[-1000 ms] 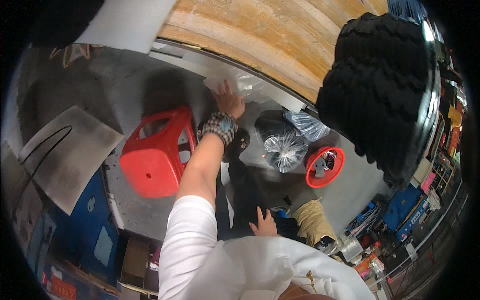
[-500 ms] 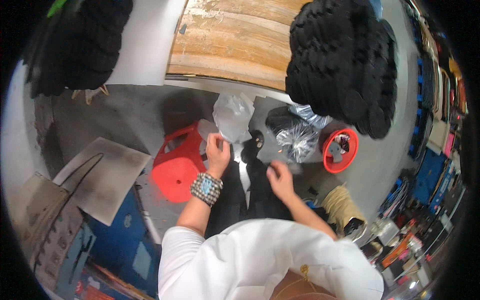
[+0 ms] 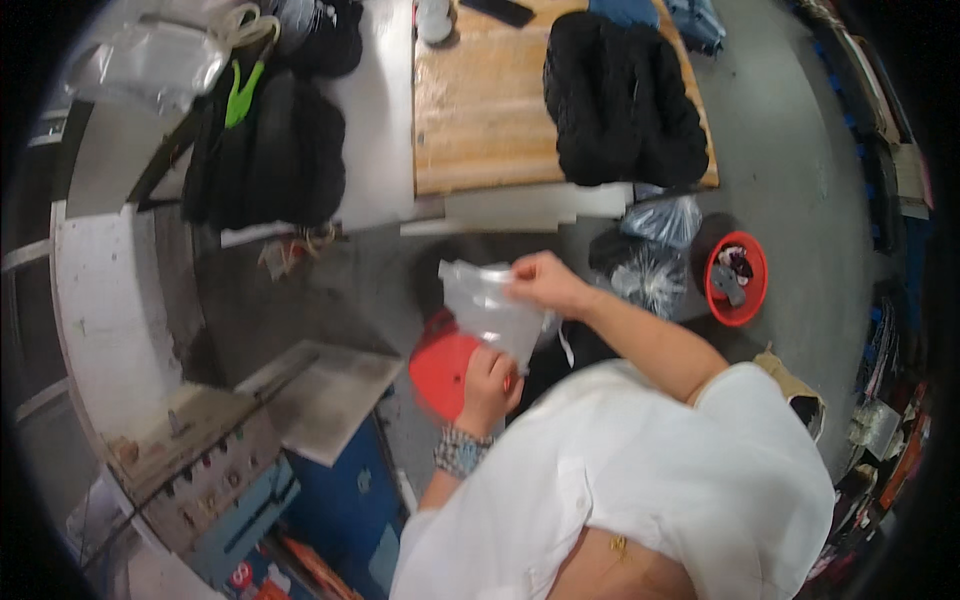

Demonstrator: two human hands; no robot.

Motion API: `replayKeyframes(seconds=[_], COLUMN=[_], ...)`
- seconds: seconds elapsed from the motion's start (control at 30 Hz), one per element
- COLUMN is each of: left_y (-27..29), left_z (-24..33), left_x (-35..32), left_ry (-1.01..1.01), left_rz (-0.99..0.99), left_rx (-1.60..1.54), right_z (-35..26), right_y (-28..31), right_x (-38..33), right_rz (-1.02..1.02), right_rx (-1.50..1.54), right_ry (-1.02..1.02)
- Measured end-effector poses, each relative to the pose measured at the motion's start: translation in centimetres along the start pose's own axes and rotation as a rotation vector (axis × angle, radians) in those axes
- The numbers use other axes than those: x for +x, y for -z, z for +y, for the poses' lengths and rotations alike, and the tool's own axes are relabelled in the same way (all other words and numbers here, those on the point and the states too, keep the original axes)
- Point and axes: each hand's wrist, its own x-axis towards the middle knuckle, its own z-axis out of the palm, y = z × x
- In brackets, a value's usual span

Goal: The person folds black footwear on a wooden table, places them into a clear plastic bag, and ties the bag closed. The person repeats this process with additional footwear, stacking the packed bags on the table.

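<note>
A clear plastic bag [image 3: 490, 312] hangs stretched between my hands above my lap. My right hand [image 3: 548, 283] pinches its upper right edge between thumb and fingers. Lower down, my left hand [image 3: 490, 385], with a beaded bracelet [image 3: 460, 452] on its wrist, is closed at the bag's bottom edge. The fingertips of that hand are partly hidden. A red plastic stool [image 3: 440, 372] stands behind the bag and my left hand, partly covered by both.
Ahead is a wooden tabletop [image 3: 480, 120] bearing stacked soft black pieces [image 3: 625, 100]. More black pieces [image 3: 265, 150] lie left, beside a bright green handle [image 3: 242, 95]. Filled plastic bags [image 3: 650, 270] and a red bucket [image 3: 737, 310] stand right. A grey panel [image 3: 330, 405] juts out left.
My right hand has come up and left to grip the bag. My left hand has dropped to its lower edge. The view has shifted, showing more of the tabletop.
</note>
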Motion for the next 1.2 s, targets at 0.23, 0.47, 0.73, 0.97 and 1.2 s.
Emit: replayKeyframes(seconds=[0.23, 0.47, 0.73, 0.97, 1.2], left_y=[4.5, 10.0, 10.8, 10.0, 7.3], left_z=[5.3, 7.0, 9.6, 6.4, 7.2], left_x=[2.3, 12.8, 13.1, 9.6, 7.2], left_ry=[-0.108, -0.104, 0.105, 0.452, 0.630], left_rz=[-0.186, 0.199, -0.418, -0.183, 0.123], left_rx=[-0.110, -0.163, -0.424, -0.685, -1.076], right_z=[-6.3, -10.3, -14.6, -13.9, -9.6], right_y=[1.4, 5.3, 7.7, 4.6, -1.6], right_x=[-7.1, -13.9, -17.0, -16.0, -14.2], right_rz=[0.058, -0.116, 0.550, 1.091, 0.406], right_rx=[0.774, 0.610, -0.258, -0.820, -0.442], right_ry=[0.320, 0.510, 0.670, 1.134, 0.749])
